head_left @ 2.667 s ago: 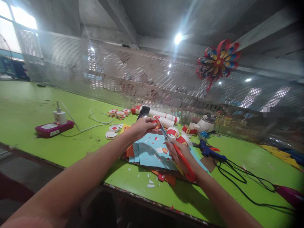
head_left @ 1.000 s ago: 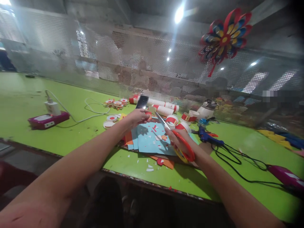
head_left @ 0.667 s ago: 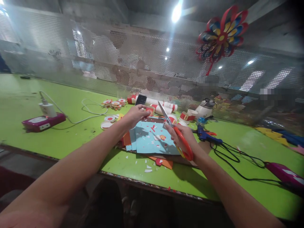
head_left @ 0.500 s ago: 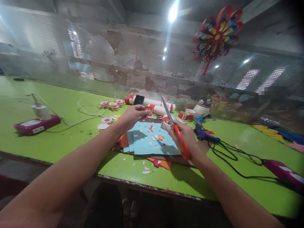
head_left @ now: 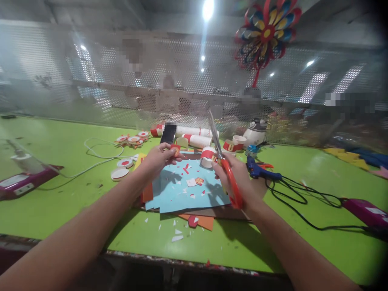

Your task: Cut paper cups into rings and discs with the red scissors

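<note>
Between the fingers of my left hand [head_left: 162, 157] is a small red paper piece [head_left: 176, 151] with a gold-toned mark. My right hand [head_left: 238, 173] is wrapped round the red handles of a pair of scissors [head_left: 216, 131], whose blades point up and away and look nearly closed. Below both hands lie light blue paper sheets [head_left: 182, 198] strewn with red and white scraps. A red-and-yellow paper cutout [head_left: 199, 181] rests on them beside a white piece [head_left: 191, 183]. Just beyond the sheets sits a red-and-white paper cup piece [head_left: 208, 157].
Behind stand paper cups [head_left: 197, 140], a phone [head_left: 168, 134] and a white jug [head_left: 255, 132]. A blue glue gun [head_left: 262, 171] with a black cord lies right, near a purple power strip [head_left: 366, 212]. Round paper pieces [head_left: 135, 140] and another power strip [head_left: 21, 186] are left.
The view has shifted a little, so the table's things sit slightly lower and further left. My left hand still pinches the red piece, now more plainly seen; the scissors stay in my right.
</note>
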Demonstrator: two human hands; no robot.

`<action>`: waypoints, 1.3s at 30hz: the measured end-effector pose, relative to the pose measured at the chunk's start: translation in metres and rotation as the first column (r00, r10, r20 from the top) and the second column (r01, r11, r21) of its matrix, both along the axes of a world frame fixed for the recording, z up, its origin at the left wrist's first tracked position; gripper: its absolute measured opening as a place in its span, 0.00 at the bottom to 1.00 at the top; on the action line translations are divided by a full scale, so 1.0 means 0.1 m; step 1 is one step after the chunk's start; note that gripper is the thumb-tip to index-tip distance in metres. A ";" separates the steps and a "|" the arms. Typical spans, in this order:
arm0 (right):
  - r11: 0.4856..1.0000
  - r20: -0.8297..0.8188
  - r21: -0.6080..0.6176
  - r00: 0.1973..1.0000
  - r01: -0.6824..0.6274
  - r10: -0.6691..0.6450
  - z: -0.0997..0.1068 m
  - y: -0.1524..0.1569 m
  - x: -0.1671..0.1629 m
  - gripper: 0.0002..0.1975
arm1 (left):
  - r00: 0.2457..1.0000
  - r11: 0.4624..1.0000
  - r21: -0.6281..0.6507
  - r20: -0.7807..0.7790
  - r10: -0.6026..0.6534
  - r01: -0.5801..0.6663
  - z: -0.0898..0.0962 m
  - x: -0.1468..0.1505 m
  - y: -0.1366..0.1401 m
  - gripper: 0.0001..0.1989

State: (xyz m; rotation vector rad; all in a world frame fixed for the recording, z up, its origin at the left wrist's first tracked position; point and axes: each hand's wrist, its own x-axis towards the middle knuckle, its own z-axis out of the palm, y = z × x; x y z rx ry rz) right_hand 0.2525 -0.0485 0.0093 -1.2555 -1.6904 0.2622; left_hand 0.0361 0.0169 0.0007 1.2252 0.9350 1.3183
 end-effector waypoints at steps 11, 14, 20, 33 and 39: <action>0.969 -0.320 -0.242 0.947 -0.046 -0.035 0.10 0.02 0.08 0.09 | 0.877 1.000 -0.014 -0.481 0.016 -0.026 -0.15 0.01 0.03 0.07; 0.963 -0.328 -0.263 0.944 -0.061 -0.029 0.10 0.02 0.08 0.10 | 0.819 1.000 0.002 -0.574 0.004 -0.003 -0.21 0.02 0.03 0.06; 0.942 -0.295 -0.325 0.955 -0.085 -0.016 0.08 -0.01 0.06 0.08 | 0.737 0.998 0.068 -0.674 0.036 0.014 -0.22 0.05 -0.02 0.08; 0.908 -0.267 -0.388 0.962 -0.160 0.055 0.12 -0.09 0.01 0.14 | 0.535 0.994 0.049 -0.845 -0.009 0.096 -0.26 0.04 -0.01 0.09; 0.894 -0.324 -0.405 0.944 -0.191 0.054 0.05 -0.08 -0.04 0.15 | 0.668 0.994 0.101 -0.743 0.041 0.051 -0.25 0.00 0.04 0.09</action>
